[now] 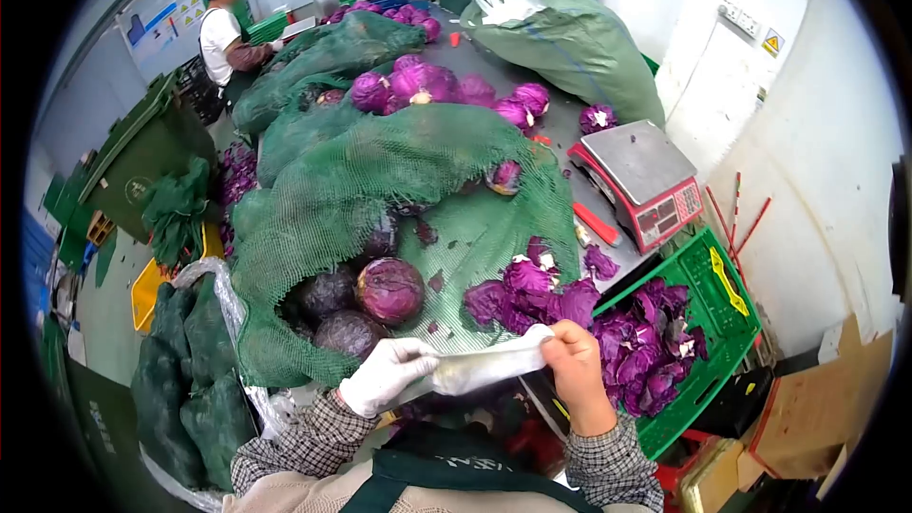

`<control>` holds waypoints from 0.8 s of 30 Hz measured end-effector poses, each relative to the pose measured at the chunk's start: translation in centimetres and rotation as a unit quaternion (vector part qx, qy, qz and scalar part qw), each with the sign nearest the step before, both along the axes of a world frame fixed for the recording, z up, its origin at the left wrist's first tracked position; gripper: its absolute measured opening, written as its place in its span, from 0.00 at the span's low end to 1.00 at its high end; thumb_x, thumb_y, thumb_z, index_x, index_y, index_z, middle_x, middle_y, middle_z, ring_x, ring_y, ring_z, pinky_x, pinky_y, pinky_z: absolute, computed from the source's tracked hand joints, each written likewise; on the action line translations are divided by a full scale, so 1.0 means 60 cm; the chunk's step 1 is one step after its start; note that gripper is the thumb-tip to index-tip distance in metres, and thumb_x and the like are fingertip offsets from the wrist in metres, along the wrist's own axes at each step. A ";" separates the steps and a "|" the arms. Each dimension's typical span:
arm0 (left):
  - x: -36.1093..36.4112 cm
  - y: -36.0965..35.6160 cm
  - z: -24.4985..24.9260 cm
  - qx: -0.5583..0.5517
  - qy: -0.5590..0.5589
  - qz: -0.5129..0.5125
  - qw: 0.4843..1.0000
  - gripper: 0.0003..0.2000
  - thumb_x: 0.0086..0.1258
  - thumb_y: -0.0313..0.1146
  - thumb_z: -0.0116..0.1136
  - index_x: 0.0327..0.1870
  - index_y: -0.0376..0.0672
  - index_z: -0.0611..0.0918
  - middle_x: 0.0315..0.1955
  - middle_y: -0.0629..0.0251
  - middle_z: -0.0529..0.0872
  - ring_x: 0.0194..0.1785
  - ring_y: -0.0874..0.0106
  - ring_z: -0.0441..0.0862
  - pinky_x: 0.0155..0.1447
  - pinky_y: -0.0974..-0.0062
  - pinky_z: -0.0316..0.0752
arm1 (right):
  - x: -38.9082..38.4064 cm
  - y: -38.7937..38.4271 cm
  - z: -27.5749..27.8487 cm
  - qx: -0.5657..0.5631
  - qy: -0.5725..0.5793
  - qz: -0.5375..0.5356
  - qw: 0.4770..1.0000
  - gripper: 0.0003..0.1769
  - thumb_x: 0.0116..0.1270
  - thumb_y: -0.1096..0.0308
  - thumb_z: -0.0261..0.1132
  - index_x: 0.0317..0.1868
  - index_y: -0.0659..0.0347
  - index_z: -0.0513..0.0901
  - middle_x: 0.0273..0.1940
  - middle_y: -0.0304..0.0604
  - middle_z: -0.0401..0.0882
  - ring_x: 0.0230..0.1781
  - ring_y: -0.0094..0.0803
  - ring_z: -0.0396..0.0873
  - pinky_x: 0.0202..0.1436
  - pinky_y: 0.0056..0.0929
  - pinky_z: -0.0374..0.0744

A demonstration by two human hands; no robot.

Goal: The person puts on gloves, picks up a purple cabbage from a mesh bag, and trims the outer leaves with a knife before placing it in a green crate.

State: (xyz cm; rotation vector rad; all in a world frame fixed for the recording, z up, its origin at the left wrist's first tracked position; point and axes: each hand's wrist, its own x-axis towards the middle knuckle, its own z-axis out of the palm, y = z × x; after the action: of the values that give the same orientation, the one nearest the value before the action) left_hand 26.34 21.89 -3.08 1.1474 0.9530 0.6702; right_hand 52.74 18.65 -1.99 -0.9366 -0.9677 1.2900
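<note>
My left hand [385, 378] wears a thin white glove, and its fingers are pinched on one end of a stretched white glove [484, 367]. My bare right hand [579, 370] grips the other end between thumb and fingers. Just beyond my hands, on the table, lie peeled purple cabbages and loose leaves [518, 302]. Unpeeled, darker red cabbages [390, 291] sit in the mouth of a green mesh sack [323, 192] ahead of my left hand.
To the right are a red scale [655, 180], a red-handled tool [597, 224] and a green crate [736, 318] holding purple leaves [651, 351]. A large green sack [570, 43] stands farther back. Two people work at the far end. Green bins [152, 152] and filled mesh sacks [195, 361] line the left.
</note>
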 end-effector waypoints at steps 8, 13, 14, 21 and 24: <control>0.055 -0.003 0.029 0.144 -0.174 -0.017 0.974 0.40 0.62 0.25 0.64 0.73 0.34 0.54 0.56 0.57 0.72 0.56 0.72 0.73 0.63 0.75 0.67 | -0.142 0.031 0.107 0.383 -0.532 0.109 0.747 0.06 0.55 0.67 0.67 0.32 0.56 0.81 0.28 0.39 0.76 0.30 0.37 0.74 0.40 0.33 0.70; 0.049 -0.015 0.020 0.202 -0.147 0.126 0.960 0.35 0.59 0.19 0.64 0.69 0.34 0.64 0.31 0.72 0.80 0.35 0.80 0.78 0.48 0.82 0.74 | -0.083 0.008 0.182 0.211 -0.383 0.103 0.893 0.17 0.47 0.74 0.71 0.42 0.62 0.83 0.27 0.38 0.76 0.28 0.28 0.75 0.35 0.25 0.74; 0.040 -0.006 0.024 0.335 -0.071 0.093 0.935 0.38 0.57 0.20 0.65 0.70 0.34 0.61 0.30 0.69 0.80 0.35 0.78 0.79 0.48 0.80 0.75 | -0.088 0.021 0.179 0.171 -0.410 0.095 0.891 0.19 0.48 0.73 0.71 0.43 0.63 0.81 0.28 0.39 0.76 0.27 0.27 0.74 0.34 0.24 0.74; 0.040 0.017 0.050 0.495 0.045 0.072 0.865 0.46 0.52 0.21 0.71 0.72 0.33 0.56 0.32 0.65 0.81 0.36 0.71 0.81 0.48 0.74 0.76 | -0.101 0.071 0.145 0.099 -0.515 0.210 0.825 0.13 0.61 0.62 0.66 0.41 0.61 0.80 0.33 0.49 0.80 0.35 0.49 0.80 0.37 0.40 0.77; 0.061 0.013 -0.001 0.270 -0.052 0.078 0.958 0.47 0.55 0.22 0.69 0.74 0.39 0.50 0.47 0.63 0.76 0.44 0.72 0.78 0.54 0.73 0.74 | -0.081 0.088 0.140 0.154 -0.483 0.227 0.832 0.05 0.61 0.70 0.64 0.35 0.62 0.79 0.31 0.49 0.79 0.33 0.49 0.79 0.35 0.39 0.76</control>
State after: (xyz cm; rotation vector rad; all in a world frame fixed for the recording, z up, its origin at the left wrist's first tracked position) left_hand 30.01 22.66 -3.11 1.5046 0.7939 1.1567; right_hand 47.91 23.96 6.42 -1.1477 -2.2321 0.9302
